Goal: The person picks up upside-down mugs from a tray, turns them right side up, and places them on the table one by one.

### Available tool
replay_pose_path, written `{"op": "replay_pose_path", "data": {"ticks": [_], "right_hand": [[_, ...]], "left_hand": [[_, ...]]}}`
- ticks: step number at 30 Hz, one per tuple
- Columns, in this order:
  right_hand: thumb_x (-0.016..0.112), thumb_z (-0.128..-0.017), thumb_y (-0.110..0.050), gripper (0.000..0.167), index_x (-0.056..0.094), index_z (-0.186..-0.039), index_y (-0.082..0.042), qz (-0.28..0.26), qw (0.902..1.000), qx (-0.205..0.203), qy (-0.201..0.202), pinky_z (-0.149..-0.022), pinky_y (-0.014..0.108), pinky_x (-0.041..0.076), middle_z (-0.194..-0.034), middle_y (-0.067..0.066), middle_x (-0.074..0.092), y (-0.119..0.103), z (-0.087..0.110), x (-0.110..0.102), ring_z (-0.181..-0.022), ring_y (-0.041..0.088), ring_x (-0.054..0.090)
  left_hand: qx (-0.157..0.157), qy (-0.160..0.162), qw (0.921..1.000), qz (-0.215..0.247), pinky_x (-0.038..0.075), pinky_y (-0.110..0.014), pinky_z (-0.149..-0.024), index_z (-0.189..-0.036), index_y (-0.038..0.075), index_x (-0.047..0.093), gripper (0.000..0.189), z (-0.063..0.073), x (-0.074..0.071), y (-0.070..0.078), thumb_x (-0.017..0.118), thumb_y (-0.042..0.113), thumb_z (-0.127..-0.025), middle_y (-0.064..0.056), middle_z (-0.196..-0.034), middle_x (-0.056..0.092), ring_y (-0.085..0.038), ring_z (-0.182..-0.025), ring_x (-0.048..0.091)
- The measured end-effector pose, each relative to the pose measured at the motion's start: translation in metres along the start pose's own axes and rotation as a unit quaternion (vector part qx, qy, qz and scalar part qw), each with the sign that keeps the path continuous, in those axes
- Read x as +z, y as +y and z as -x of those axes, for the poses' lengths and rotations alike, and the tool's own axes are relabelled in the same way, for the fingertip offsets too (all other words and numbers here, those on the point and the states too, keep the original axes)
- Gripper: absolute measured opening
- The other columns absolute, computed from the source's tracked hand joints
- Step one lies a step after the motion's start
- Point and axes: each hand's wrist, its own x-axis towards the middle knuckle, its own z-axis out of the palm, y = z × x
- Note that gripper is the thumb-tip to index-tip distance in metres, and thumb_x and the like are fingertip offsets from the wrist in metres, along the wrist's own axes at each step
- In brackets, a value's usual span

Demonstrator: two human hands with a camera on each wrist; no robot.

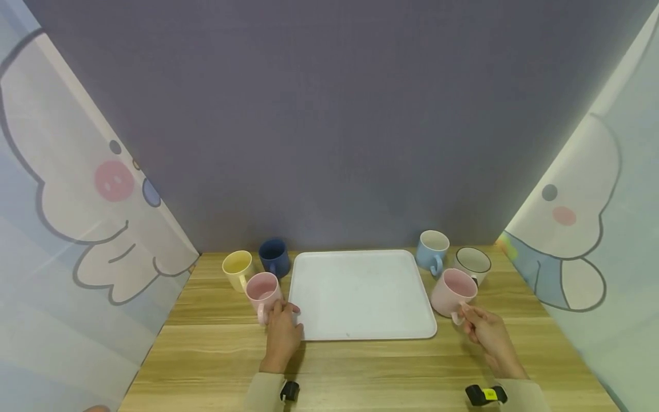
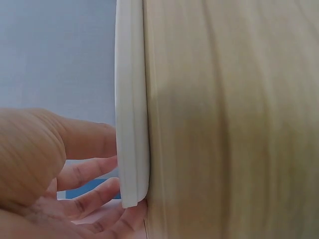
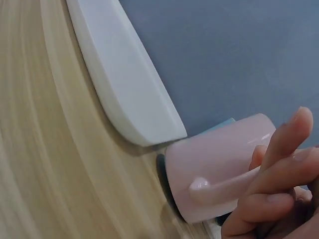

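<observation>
My right hand (image 1: 486, 335) pinches the handle of a pink mug (image 1: 450, 293), which stands right of the white tray (image 1: 362, 294). That mug (image 3: 219, 164) looks slightly tilted in the right wrist view. Over at the tray's near left corner, my left hand (image 1: 283, 332) rests with loosely extended fingers. Its thumb (image 2: 92, 139) and fingers (image 2: 94, 196) reach the tray's rim (image 2: 132, 109) in the left wrist view; some fingertips are hidden behind it. Just left of this hand stands a second pink mug (image 1: 264, 290), its handle facing me.
Behind the left pink mug stand a yellow mug (image 1: 238, 270) and a dark blue mug (image 1: 274, 257). A light blue mug (image 1: 431, 250) and a white mug with a dark rim (image 1: 471, 266) stand at the right. A grey panel (image 1: 329, 126) rises behind the wooden table (image 1: 376, 372).
</observation>
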Motion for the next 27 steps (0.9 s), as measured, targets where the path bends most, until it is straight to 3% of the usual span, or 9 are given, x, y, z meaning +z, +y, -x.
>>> {"op": "replay_pose_path", "data": {"ticks": [13, 16, 18, 20, 23, 27], "right_hand": [[0.051, -0.106, -0.045, 0.045, 0.067, -0.101, -0.003, 0.061, 0.9980, -0.006, 0.014, -0.051, 0.022, 0.039, -0.059, -0.010, 0.049, 0.002, 0.005, 0.001, -0.052, 0.004, 0.042], [0.049, -0.108, -0.041, 0.046, 0.059, -0.117, 0.003, 0.061, 0.9976, -0.008, 0.032, -0.049, 0.023, 0.040, -0.060, -0.008, 0.050, -0.002, 0.008, 0.005, -0.050, 0.005, 0.043], [0.049, -0.108, -0.038, 0.046, 0.052, -0.125, 0.005, 0.051, 0.9964, -0.013, 0.067, -0.048, 0.023, 0.041, -0.059, -0.007, 0.052, -0.006, 0.010, 0.010, -0.049, 0.005, 0.045], [0.049, -0.108, -0.029, 0.044, 0.044, -0.133, 0.006, 0.038, 0.9937, -0.030, 0.101, -0.050, 0.022, 0.045, -0.063, -0.007, 0.056, -0.012, 0.011, 0.016, -0.051, 0.005, 0.050], [0.051, -0.105, -0.019, 0.034, 0.047, -0.129, 0.005, 0.048, 0.9866, -0.080, 0.134, -0.053, 0.022, 0.046, -0.063, -0.005, 0.057, -0.020, 0.010, 0.030, -0.055, 0.005, 0.052], [0.051, -0.102, -0.005, 0.021, 0.052, -0.120, 0.005, 0.092, 0.9738, -0.183, 0.098, -0.054, 0.023, 0.042, -0.064, 0.001, 0.057, -0.030, 0.004, 0.053, -0.056, 0.005, 0.050]], "left_hand": [[-0.001, 0.000, 1.0000, -0.007, 0.045, -0.054, -0.089, -0.092, 0.000, 0.069, 0.028, 0.001, -0.002, 0.001, 0.079, -0.009, -0.068, -0.019, -0.107, 0.057, -0.046, -0.104, 0.055], [-0.005, -0.001, 1.0000, -0.009, 0.045, -0.054, -0.090, -0.092, 0.000, 0.069, 0.027, 0.002, -0.002, 0.002, 0.079, -0.008, -0.068, -0.019, -0.108, 0.057, -0.046, -0.105, 0.055], [-0.009, -0.001, 0.9999, -0.008, 0.046, -0.054, -0.090, -0.091, 0.000, 0.069, 0.025, 0.003, -0.002, 0.003, 0.079, -0.006, -0.069, -0.019, -0.108, 0.056, -0.046, -0.106, 0.054], [-0.012, 0.003, 0.9998, -0.013, 0.046, -0.054, -0.088, -0.090, 0.001, 0.069, 0.022, 0.004, -0.002, 0.005, 0.080, -0.002, -0.071, -0.020, -0.108, 0.057, -0.047, -0.106, 0.054], [-0.001, 0.022, 0.9989, -0.040, 0.047, -0.054, -0.084, -0.088, 0.003, 0.068, 0.019, 0.006, 0.000, 0.013, 0.081, 0.005, -0.074, -0.020, -0.103, 0.060, -0.046, -0.100, 0.057], [0.032, 0.067, 0.9942, -0.078, 0.048, -0.052, -0.082, -0.089, 0.004, 0.068, 0.019, 0.003, 0.006, 0.027, 0.081, 0.010, -0.076, -0.021, -0.095, 0.067, -0.043, -0.092, 0.062]]}}
